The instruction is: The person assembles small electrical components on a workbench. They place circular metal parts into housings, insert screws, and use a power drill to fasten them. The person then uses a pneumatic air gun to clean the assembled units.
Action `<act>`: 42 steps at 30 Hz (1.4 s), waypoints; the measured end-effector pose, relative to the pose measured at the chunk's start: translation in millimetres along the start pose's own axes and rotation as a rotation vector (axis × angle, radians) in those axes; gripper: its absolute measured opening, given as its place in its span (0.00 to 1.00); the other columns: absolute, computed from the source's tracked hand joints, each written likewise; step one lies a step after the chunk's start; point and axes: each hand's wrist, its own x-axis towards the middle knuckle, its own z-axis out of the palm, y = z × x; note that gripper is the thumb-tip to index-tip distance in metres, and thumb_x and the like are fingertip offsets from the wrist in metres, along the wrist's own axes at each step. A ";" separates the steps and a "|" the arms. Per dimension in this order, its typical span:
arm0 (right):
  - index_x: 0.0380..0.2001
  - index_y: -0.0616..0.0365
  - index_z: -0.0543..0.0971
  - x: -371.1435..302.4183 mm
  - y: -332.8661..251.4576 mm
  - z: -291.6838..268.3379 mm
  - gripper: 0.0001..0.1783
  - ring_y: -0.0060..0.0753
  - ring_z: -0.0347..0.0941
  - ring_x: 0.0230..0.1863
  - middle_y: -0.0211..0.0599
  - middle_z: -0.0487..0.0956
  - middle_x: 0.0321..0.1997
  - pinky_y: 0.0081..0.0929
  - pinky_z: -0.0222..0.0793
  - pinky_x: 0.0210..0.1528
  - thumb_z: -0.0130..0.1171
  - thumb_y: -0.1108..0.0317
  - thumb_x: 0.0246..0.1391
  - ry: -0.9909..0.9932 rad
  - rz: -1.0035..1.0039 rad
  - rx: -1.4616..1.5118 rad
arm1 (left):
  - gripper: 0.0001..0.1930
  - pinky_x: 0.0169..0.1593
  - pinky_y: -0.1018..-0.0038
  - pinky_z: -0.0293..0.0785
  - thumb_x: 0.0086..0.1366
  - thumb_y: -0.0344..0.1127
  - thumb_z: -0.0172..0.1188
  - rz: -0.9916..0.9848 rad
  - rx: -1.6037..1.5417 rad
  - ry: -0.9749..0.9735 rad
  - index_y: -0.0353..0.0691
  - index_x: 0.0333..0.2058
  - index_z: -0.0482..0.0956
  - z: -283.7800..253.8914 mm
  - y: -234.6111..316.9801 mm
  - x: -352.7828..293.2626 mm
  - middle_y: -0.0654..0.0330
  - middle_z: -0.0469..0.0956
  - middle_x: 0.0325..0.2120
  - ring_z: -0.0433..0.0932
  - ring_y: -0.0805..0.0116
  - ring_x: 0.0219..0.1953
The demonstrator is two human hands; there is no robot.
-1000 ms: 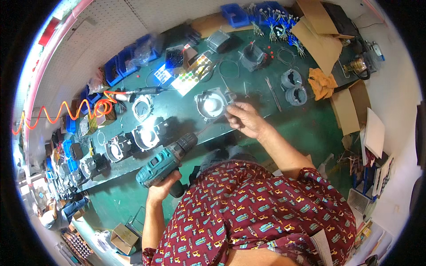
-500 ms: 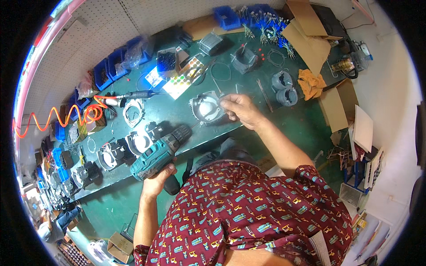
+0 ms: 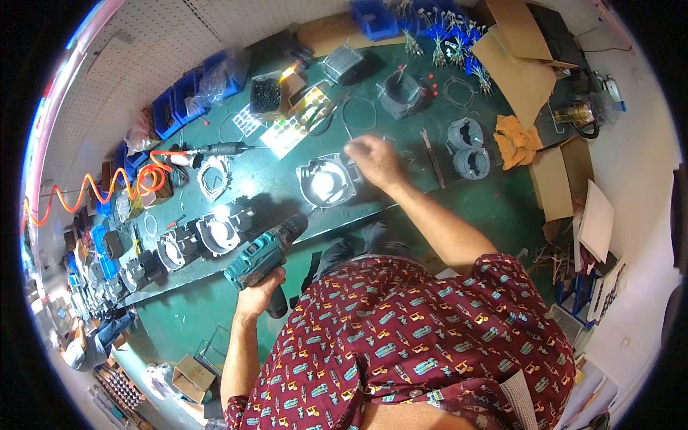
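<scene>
My left hand [image 3: 259, 292] is wrapped round the grip of a teal cordless drill [image 3: 256, 258]. The drill's black chuck points up and right, over the bench's near edge. Beyond it, a grey metal motor housing [image 3: 326, 180] with a bright round inside sits on the green bench. Just right of the housing is my right hand [image 3: 374, 161], its fingers drawn together. A thin metal rod [image 3: 348, 132] shows past the fingertips. Whether the fingers hold it is hidden.
More motor housings [image 3: 221, 233] line the bench's near edge to the left. An orange coiled air hose [image 3: 89, 188] leads to a dark driver [image 3: 222, 149]. A wrench [image 3: 432, 158], grey rings [image 3: 471, 148] and an orange cloth [image 3: 517, 142] lie right. Blue bins [image 3: 166, 115] stand behind.
My right hand has lifted slightly away from the housing's rim. The drill in my left hand has moved a little down and right. The whole view has shifted slightly.
</scene>
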 end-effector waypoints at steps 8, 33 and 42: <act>0.34 0.60 0.85 10.0 25.0 15.5 0.15 0.33 0.77 0.31 0.43 0.80 0.32 0.29 0.71 0.34 0.69 0.60 0.48 -0.148 -0.093 0.001 | 0.12 0.37 0.72 0.76 0.61 0.30 0.63 -0.014 0.074 0.020 0.37 0.44 0.79 17.8 32.7 -6.8 0.63 0.79 0.34 0.77 0.73 0.31; 0.34 0.64 0.84 9.5 34.4 24.8 0.13 0.39 0.79 0.38 0.47 0.83 0.35 0.33 0.72 0.43 0.66 0.64 0.50 -0.175 -0.082 0.067 | 0.16 0.41 0.63 0.80 0.57 0.42 0.67 0.185 1.150 -0.191 0.41 0.42 0.82 86.8 212.6 32.2 0.49 0.84 0.33 0.84 0.55 0.36; 0.34 0.64 0.84 15.9 30.8 23.2 0.14 0.35 0.79 0.37 0.45 0.83 0.34 0.31 0.72 0.42 0.66 0.62 0.51 -0.223 -0.075 0.067 | 0.14 0.40 0.64 0.78 0.60 0.41 0.64 0.226 1.115 -0.182 0.42 0.43 0.82 84.3 208.7 15.9 0.51 0.83 0.31 0.82 0.56 0.32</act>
